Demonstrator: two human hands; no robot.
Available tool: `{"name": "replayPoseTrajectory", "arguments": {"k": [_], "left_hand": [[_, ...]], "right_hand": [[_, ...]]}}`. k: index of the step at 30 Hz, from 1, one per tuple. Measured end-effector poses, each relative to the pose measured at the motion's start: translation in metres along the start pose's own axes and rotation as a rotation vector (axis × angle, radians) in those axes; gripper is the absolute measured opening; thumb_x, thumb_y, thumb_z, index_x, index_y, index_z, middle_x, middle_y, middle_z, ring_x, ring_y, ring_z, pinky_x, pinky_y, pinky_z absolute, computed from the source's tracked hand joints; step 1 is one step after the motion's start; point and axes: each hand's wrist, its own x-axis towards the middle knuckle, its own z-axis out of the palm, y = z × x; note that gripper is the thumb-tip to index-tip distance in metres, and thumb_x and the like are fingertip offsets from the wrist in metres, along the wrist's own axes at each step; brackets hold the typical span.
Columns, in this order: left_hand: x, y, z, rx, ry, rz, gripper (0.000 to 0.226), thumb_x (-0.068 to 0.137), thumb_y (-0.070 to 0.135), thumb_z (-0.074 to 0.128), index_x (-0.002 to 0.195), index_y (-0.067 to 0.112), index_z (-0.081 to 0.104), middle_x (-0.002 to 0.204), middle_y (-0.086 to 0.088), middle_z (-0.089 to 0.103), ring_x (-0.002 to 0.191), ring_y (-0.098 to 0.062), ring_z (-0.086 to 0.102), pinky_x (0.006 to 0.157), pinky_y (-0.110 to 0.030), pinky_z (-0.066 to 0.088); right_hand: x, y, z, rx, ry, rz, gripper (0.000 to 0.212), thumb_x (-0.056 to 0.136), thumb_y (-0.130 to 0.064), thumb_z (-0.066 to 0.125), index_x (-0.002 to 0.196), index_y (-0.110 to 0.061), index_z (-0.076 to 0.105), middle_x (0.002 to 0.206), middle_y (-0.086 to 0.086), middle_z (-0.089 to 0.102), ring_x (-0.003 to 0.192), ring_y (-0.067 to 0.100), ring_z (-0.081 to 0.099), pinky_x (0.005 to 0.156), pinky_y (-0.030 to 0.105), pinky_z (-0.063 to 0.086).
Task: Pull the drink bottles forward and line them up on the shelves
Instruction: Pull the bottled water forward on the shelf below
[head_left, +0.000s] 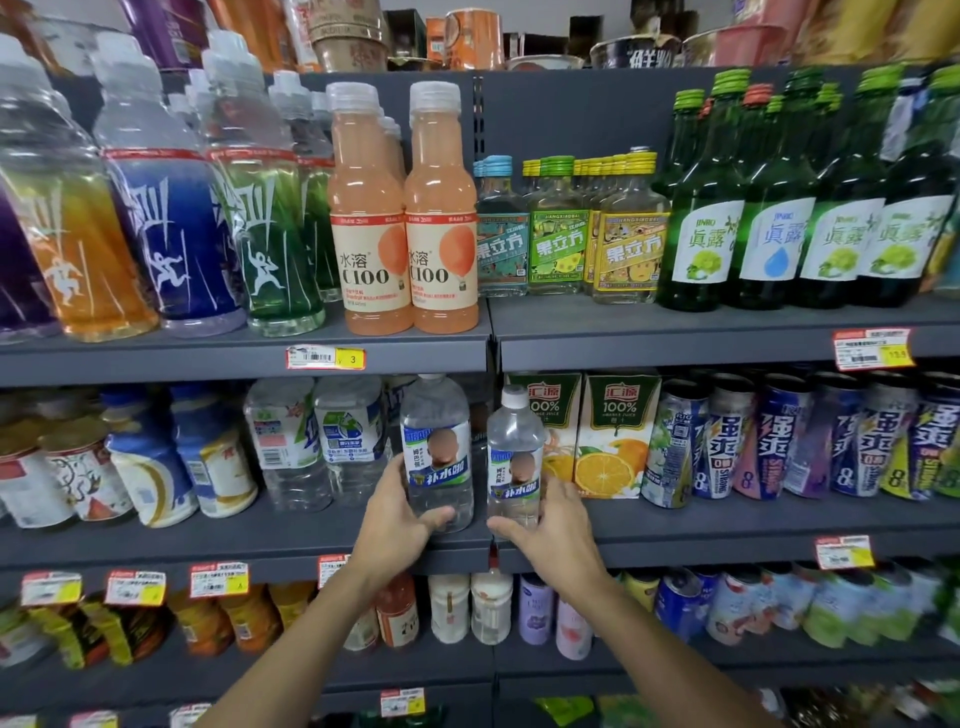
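Mid-pull: your L hand (400, 519) grips the left bottle (439, 447), R hand (558, 527) grips the right bottle (514, 457), both near the front of the shelf (727, 525). Next, square them w/ the juice cartons (615, 436) right of your R hand.

"水溶 C100" printed on two peach bottles (370, 208), "果立方" on small square bottles (558, 244), "JINRO 真露" on green bottles (706, 244), "汇源 100%" on orange juice cartons (615, 431), "强爽" and "8" on cans (727, 447), "补水啦" on two clear bottles (439, 457), "3" shown on a yellow price tag (326, 357)
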Motion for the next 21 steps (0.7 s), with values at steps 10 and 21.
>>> {"name": "replayPoseTrajectory", "arguments": {"k": [10, 21], "left_hand": [[0.001, -0.015, -0.023, 0.116, -0.081, 0.047, 0.057, 0.082, 0.021, 0.080, 0.112, 0.054, 0.046, 0.108, 0.039, 0.059, 0.102, 0.026, 0.050, 0.086, -0.013, 0.040], [-0.007, -0.026, -0.030, 0.150, -0.084, 0.106, 0.085, 0.068, 0.026, 0.091, 0.136, 0.040, 0.041, 0.126, 0.026, 0.058, 0.114, 0.010, 0.053, 0.092, -0.011, 0.041]], "right_hand": [[0.010, -0.006, 0.001, -0.080, -0.153, -0.155, 0.042, 0.079, -0.053, 0.078, 0.102, -0.025, 0.056, 0.097, -0.011, 0.044, 0.087, 0.010, 0.050, 0.076, 0.024, 0.040], [0.017, -0.004, 0.010, -0.114, -0.182, -0.220, 0.048, 0.081, -0.049, 0.079, 0.115, -0.026, 0.055, 0.093, -0.021, 0.036, 0.086, 0.005, 0.045, 0.080, 0.022, 0.037]]}}
